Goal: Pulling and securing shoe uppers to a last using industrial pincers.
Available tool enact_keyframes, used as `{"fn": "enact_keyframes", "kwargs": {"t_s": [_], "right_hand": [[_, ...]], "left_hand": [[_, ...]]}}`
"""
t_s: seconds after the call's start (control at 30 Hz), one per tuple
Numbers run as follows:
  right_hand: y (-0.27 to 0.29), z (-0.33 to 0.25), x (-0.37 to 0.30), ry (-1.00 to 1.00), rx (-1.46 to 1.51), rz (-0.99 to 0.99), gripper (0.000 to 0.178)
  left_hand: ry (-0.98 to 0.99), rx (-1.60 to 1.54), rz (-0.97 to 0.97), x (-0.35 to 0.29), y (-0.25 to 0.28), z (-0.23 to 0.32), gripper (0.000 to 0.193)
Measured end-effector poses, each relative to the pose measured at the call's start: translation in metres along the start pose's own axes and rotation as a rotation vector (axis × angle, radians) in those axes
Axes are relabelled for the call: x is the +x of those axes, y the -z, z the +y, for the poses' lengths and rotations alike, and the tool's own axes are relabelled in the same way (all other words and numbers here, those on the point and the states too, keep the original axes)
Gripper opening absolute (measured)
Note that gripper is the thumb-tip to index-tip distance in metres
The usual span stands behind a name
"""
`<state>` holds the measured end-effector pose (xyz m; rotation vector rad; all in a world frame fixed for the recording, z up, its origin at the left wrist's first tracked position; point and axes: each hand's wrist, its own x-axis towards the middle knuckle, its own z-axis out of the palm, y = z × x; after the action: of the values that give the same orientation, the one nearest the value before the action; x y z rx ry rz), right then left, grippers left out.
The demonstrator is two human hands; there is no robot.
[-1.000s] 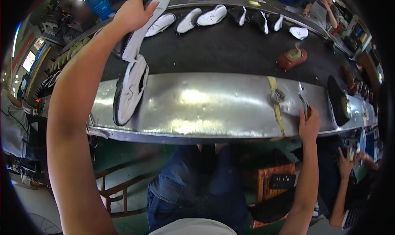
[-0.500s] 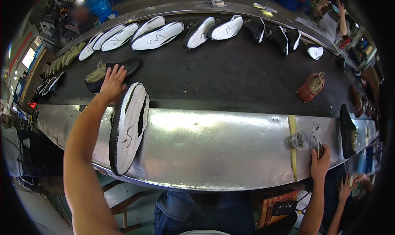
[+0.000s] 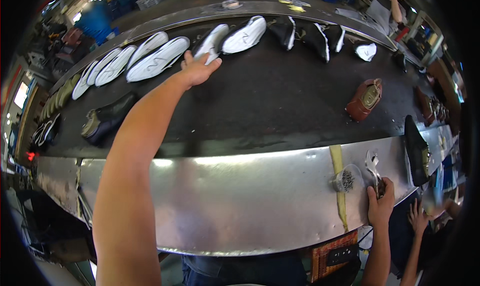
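My left hand (image 3: 197,72) reaches across the dark work surface (image 3: 250,96) to the far row. Its fingers and thumb spread around the near end of an upside-down shoe (image 3: 214,38) with a white sole, some fingertips out of sight. Beside it to the right lies another white-soled shoe (image 3: 245,35). My right hand (image 3: 381,201) rests at the metal edge (image 3: 260,196), closed around metal pincers (image 3: 372,165), jaws pointing away from me. Left of them stands a clear plastic cup (image 3: 346,180) of small dark nails or tacks.
More white-soled shoes (image 3: 159,59) line the far left. Dark shoes (image 3: 102,118) lie near my left arm, a brown shoe (image 3: 364,100) at right. A black shoe (image 3: 416,153) stands near the right edge, by another person's hand (image 3: 417,217). A yellow strip (image 3: 338,186) crosses the metal.
My left hand has left the dark shoe and moved far and right to the white-soled one. My arm now covers where a white-soled shoe leaned on the metal. The view has turned.
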<state>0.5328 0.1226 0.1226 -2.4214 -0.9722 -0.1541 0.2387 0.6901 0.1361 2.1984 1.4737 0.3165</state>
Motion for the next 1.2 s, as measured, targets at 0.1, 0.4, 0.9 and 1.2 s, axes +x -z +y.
{"fn": "enact_keyframes", "kwargs": {"t_s": [0.1, 0.4, 0.9, 1.2], "right_hand": [[0.0, -0.007, 0.003, -0.013, 0.003, -0.017, 0.044], [-0.001, 0.001, 0.004, 0.057, 0.046, -0.046, 0.049], [0.0, -0.005, -0.008, 0.159, 0.052, 0.012, 0.048], [-0.003, -0.005, -0.012, 0.154, 0.024, 0.03, 0.05]], "left_hand": [[0.093, 0.013, 0.247, 0.038, -0.026, 0.008, 0.095], [0.136, 0.077, 0.234, 0.113, -0.032, 0.048, 0.094], [0.052, 0.421, -0.07, -0.243, 0.071, 0.058, 0.075], [0.025, 0.255, 0.065, -0.485, 0.097, 0.018, 0.053]]}}
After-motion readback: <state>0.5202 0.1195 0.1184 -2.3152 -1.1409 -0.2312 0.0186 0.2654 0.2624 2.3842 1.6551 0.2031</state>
